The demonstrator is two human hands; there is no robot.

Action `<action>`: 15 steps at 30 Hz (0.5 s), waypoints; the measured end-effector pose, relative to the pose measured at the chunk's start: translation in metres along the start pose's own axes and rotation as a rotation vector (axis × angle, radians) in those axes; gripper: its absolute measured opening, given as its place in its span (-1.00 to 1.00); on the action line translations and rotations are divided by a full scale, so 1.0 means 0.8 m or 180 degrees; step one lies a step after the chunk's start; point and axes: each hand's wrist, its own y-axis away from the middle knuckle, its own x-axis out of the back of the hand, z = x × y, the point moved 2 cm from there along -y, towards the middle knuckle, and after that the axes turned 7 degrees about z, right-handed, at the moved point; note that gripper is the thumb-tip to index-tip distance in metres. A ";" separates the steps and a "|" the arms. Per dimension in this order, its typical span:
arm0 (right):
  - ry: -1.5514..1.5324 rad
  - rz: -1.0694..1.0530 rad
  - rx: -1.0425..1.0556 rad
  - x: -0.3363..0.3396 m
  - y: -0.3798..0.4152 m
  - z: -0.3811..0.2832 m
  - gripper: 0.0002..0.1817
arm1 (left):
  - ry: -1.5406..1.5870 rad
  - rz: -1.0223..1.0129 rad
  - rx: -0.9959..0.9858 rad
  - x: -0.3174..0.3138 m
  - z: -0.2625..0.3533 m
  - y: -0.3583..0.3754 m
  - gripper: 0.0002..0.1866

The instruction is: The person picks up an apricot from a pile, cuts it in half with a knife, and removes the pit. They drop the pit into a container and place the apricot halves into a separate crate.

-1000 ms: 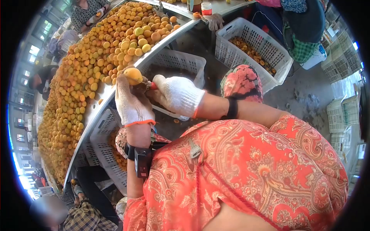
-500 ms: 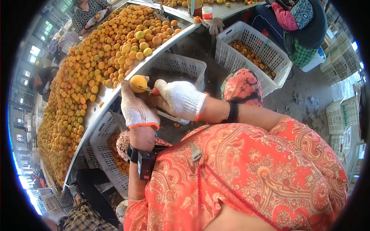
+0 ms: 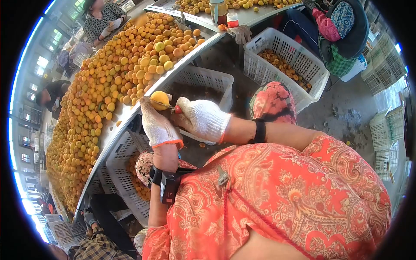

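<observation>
My left hand [image 3: 157,123], in a white knit glove with an orange cuff, grips a yellow-orange apricot [image 3: 159,99] between thumb and fingers. My right hand [image 3: 203,119], gloved the same way, is closed around the red handle of a small knife [image 3: 177,109]. The thin blade lies against the apricot's right side, and both hands are close together just off the table edge. To their left, a large heap of apricots [image 3: 117,78] covers the metal table [image 3: 113,131].
Below the table edge stand white crates: one under my hands [image 3: 219,77], one with fruit pieces at the lower left [image 3: 116,158], another with pieces at the right [image 3: 318,71]. A red-lidded jar [image 3: 232,20] and a glove [image 3: 241,34] sit at the table corner. Other people sit around.
The knife blade has shifted from the apricot's lower right edge to lie across its side. The whole view has moved slightly; both hands keep their hold.
</observation>
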 end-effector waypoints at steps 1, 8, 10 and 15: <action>-0.0049 0.0014 -0.0038 -0.002 0.001 0.000 -0.59 | -0.0059 0.0022 -0.0211 0.000 0.001 0.002 -0.57; -0.0224 -0.0100 -0.0178 0.003 0.004 -0.005 -0.61 | -0.0115 -0.0238 -0.1121 0.012 -0.003 -0.014 -0.53; -0.0322 -0.0110 -0.0183 0.007 0.002 -0.006 -0.61 | -0.0215 -0.0240 -0.1124 0.019 -0.003 -0.017 -0.54; -0.0709 -0.0623 -0.0605 0.033 0.000 -0.018 -0.63 | -0.0310 -0.0347 -0.0711 0.024 0.008 -0.011 -0.60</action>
